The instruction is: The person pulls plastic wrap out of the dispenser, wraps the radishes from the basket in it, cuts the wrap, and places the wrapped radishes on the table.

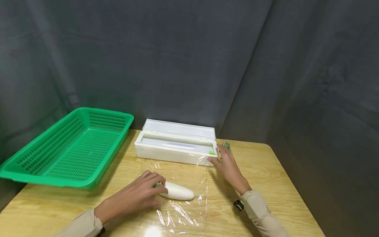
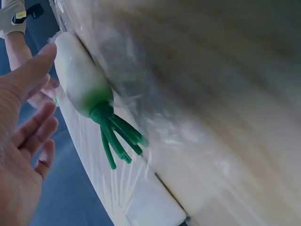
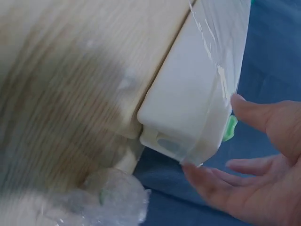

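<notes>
A toy white radish (image 1: 179, 192) with green stalks (image 2: 117, 134) lies on a spread sheet of clear cling film (image 1: 180, 214). My left hand (image 1: 139, 194) is over its stalk end in the head view; in the left wrist view its fingers are spread loosely beside the radish, not wrapped round it. The film runs from a white cling film dispenser (image 1: 165, 152), whose lid (image 1: 179, 128) is raised. At the dispenser's right end is my right hand (image 1: 228, 168), thumb at the top edge by the green slider (image 3: 230, 128) and a fingertip at the end corner.
A large green plastic basket (image 1: 88, 148) stands at the left of the wooden table (image 1: 260, 184). Behind the right hand lies a film-wrapped thing with green on it (image 1: 226, 145). Dark curtains (image 1: 165, 65) hang behind the table and along its right side.
</notes>
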Action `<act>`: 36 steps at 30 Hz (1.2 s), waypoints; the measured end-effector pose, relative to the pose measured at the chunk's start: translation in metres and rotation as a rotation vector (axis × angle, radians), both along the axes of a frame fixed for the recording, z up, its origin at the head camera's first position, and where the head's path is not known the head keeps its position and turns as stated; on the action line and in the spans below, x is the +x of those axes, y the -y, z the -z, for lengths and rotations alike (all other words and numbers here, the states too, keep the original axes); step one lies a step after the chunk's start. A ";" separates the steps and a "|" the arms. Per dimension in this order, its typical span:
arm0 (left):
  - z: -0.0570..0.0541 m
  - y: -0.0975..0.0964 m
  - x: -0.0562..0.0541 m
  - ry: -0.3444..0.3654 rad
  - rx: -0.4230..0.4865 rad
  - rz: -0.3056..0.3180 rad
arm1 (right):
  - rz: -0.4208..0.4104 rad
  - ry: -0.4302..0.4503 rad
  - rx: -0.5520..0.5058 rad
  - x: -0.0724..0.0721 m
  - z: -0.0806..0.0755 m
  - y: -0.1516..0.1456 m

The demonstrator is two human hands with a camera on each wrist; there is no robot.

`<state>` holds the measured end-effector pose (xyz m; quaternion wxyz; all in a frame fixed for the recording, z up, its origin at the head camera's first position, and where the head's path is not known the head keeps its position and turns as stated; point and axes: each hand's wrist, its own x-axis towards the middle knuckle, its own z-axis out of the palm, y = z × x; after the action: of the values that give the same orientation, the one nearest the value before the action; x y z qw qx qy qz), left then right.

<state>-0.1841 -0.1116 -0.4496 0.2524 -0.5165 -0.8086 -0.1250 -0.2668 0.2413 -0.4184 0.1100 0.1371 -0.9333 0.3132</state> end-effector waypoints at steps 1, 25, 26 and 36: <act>0.000 0.003 0.001 -0.003 -0.002 0.014 | -0.009 -0.061 0.011 0.003 0.000 0.002; -0.004 0.021 0.023 0.201 -0.103 0.043 | -0.755 0.025 -0.001 0.067 -0.002 0.045; -0.004 0.022 0.024 0.213 -0.108 0.040 | -0.777 0.042 0.007 0.069 -0.001 0.046; -0.001 0.028 0.028 0.228 -0.204 -0.058 | -0.876 0.242 0.297 0.093 0.004 0.053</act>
<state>-0.1566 -0.1391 -0.4482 0.1086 -0.4983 -0.8551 -0.0927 -0.1734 0.1884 -0.4221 -0.1624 0.4943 -0.8285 0.2071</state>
